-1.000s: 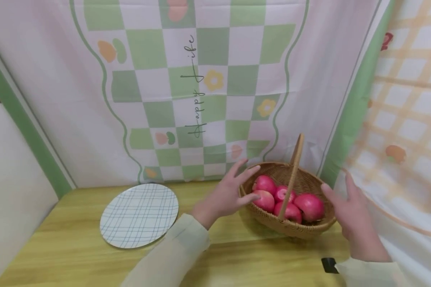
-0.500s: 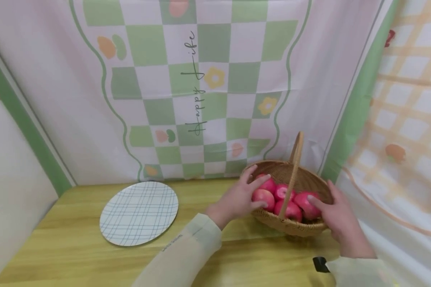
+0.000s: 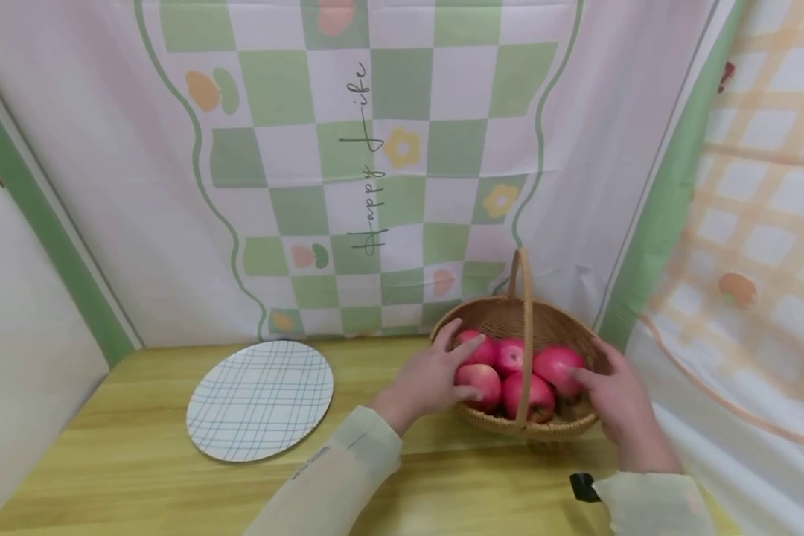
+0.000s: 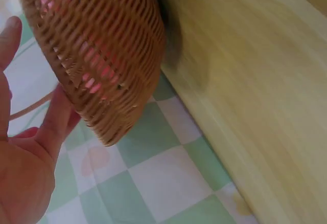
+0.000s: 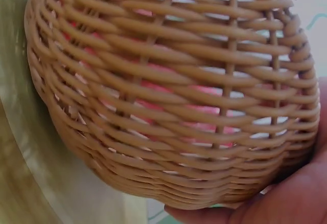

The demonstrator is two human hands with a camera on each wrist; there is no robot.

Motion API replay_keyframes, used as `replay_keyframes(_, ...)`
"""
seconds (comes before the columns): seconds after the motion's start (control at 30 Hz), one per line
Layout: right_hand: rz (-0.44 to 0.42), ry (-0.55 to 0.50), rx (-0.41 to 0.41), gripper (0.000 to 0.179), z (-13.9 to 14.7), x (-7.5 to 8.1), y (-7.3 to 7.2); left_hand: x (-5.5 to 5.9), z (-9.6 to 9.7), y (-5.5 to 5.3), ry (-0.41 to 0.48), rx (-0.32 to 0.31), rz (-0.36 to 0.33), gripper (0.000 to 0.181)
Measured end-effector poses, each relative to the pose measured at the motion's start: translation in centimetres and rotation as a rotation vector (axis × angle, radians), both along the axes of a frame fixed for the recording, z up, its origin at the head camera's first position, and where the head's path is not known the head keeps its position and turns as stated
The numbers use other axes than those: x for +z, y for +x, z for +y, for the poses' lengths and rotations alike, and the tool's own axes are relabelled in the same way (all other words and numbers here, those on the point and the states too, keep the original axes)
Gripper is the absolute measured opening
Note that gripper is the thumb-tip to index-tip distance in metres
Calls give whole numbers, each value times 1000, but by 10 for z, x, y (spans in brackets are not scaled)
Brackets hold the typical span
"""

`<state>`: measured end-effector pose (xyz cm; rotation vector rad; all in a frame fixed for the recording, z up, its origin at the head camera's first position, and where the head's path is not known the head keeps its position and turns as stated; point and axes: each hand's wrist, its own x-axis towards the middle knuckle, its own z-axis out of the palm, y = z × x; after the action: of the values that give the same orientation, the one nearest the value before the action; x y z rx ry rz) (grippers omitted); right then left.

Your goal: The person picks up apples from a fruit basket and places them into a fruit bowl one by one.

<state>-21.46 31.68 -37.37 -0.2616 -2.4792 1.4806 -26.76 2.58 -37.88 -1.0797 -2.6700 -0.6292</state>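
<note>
A woven basket (image 3: 502, 313) with a tall handle (image 3: 525, 327) holds several red apples (image 3: 554, 366) at the back right of the wooden table (image 3: 174, 484). My left hand (image 3: 438, 372) grips the basket's left rim, fingers over the edge beside the apples. My right hand (image 3: 610, 394) grips the right rim the same way. In the left wrist view the left hand (image 4: 25, 173) lies against the basket's outer wall (image 4: 102, 45). The right wrist view shows the basket's weave (image 5: 168, 96) close up, with the right hand (image 5: 286, 198) below it.
A round white plate with blue check lines (image 3: 260, 400) lies flat on the table to the left of the basket. Patterned cloth walls close in the table at the back, left and right. A small black object (image 3: 581, 486) sits by my right sleeve.
Both hands closed in from beside the basket and took hold of its rims. The basket has shifted a little to the left and its handle has turned.
</note>
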Motion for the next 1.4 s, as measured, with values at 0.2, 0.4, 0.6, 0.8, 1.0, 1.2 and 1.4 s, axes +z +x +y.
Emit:
replay_keyframes(0.2,29,-164,83,80,-1,-8,-2,-2,-6,2,-18,15,-14,83)
replay_keyframes(0.4,74,-218,156,86,2,-15,-4,-6,-8,4,-81,12,-21,80)
replay_keyframes(0.6,62,-32,141,90,1,-15,-3,-9,-8,5,-119,26,-10,80)
replay_keyframes(0.8,36,-22,250,97,-4,-15,0,-14,-5,6,-195,20,5,80)
replay_keyframes(1.0,49,106,290,101,-7,-13,0,-24,-3,7,-259,4,47,75)
replay_keyframes(1.2,36,160,289,101,-7,-9,-3,-21,-2,6,-259,-30,29,73)
replay_keyframes(1.4,45,143,296,99,-6,-11,-7,-19,0,5,-291,-36,-13,69)
